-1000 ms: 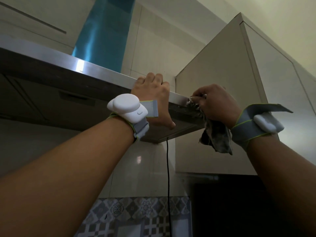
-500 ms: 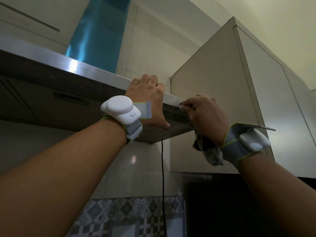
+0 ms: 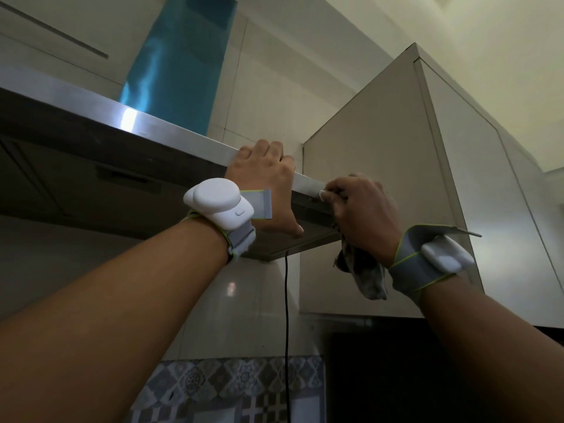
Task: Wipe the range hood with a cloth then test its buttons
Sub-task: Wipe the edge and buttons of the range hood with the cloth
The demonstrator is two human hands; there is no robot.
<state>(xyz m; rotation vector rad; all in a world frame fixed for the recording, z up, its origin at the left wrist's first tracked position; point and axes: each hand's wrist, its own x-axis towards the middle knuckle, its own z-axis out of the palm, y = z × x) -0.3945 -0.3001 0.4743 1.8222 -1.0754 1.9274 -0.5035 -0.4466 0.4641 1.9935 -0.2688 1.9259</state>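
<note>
The range hood (image 3: 100, 123) runs across the upper left, with a steel front edge, a dark underside and a blue-filmed chimney (image 3: 180, 62) above. My left hand (image 3: 265, 184) grips the hood's front edge near its right end, fingers over the top and thumb beneath. My right hand (image 3: 363, 215) is at the hood's right front corner, closed on a dark grey cloth (image 3: 366, 276) whose loose end hangs below the wrist. The cloth part at the corner is hidden by my fingers. No buttons are visible.
A beige wall cabinet (image 3: 381, 184) stands right beside the hood's right end. A thin black cord (image 3: 287, 331) hangs down below the hood. Patterned wall tiles (image 3: 238, 389) lie at the bottom. A dark opening (image 3: 396, 377) sits under the cabinet.
My right hand with the cloth has shifted slightly left along the hood's corner. The left hand keeps its grip on the front edge. The view has tilted a little.
</note>
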